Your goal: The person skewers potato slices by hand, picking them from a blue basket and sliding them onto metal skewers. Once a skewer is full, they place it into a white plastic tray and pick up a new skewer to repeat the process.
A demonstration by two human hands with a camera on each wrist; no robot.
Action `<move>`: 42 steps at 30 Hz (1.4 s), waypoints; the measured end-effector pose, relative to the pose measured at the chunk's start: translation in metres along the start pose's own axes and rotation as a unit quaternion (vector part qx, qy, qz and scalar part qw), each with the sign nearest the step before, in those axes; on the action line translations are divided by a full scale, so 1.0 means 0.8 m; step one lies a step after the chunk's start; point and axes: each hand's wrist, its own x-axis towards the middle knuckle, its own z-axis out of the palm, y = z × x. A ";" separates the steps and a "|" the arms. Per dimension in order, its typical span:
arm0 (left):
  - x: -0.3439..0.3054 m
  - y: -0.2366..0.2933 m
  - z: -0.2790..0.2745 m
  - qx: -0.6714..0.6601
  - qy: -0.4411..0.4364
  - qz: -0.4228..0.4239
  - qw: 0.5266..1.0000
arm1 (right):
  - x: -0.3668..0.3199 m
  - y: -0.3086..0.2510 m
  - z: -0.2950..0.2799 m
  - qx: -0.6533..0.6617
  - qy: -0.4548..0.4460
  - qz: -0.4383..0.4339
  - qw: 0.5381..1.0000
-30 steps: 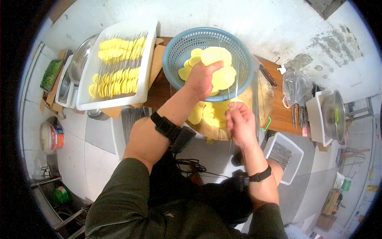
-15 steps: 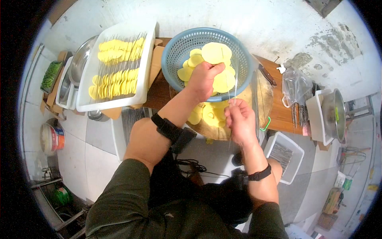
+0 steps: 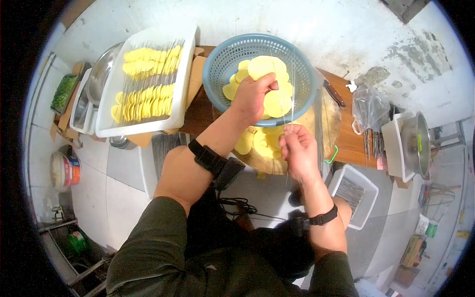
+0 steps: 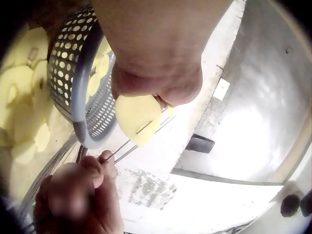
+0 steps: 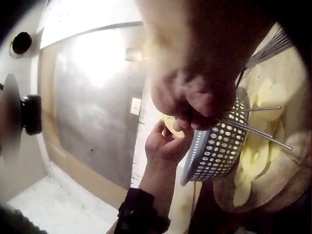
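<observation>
Above the blue-grey basket (image 3: 210, 74), my left hand (image 3: 251, 99) pinches thin yellow slices (image 3: 267, 67) between thumb and fingers. In the left wrist view two metal skewers (image 4: 127, 152) run from a slice (image 4: 136, 117) towards my right hand (image 4: 80, 195). Over the basket's near rim, my right hand (image 3: 301, 151) grips the skewers near their lower ends with curled fingers. The right wrist view shows skewer ends (image 5: 258, 131) sticking out past my right hand (image 5: 195, 95). More yellow slices (image 3: 243, 143) lie on the round wooden board (image 3: 329, 119) below.
On the left a white tray (image 3: 106, 119) holds rows of skewered slices. A knife (image 3: 334, 94) and loose skewers lie on the board's right side. Farther right are a plastic bag (image 3: 368, 106) and a metal bowl (image 3: 418, 143). A white bin (image 3: 366, 208) with skewers stands below.
Both hands keep their grips over the basket. The held slices and skewers have shifted only slightly, and the slice at the top tilts a little differently.
</observation>
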 end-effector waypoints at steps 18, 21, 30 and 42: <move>-0.011 0.001 0.017 0.045 -0.068 0.035 0.996 | 0.006 -0.005 -0.005 0.015 0.001 -0.014 1.000; -0.011 0.005 0.020 -0.057 -0.045 -0.041 0.997 | 0.006 -0.003 -0.006 0.013 -0.006 -0.017 1.000; -0.010 -0.001 0.018 -0.054 -0.045 0.004 0.998 | 0.007 0.005 -0.004 0.054 -0.027 0.000 0.998; -0.013 -0.002 0.022 -0.041 -0.017 0.050 0.998 | 0.004 0.001 0.004 -0.023 -0.006 -0.023 0.999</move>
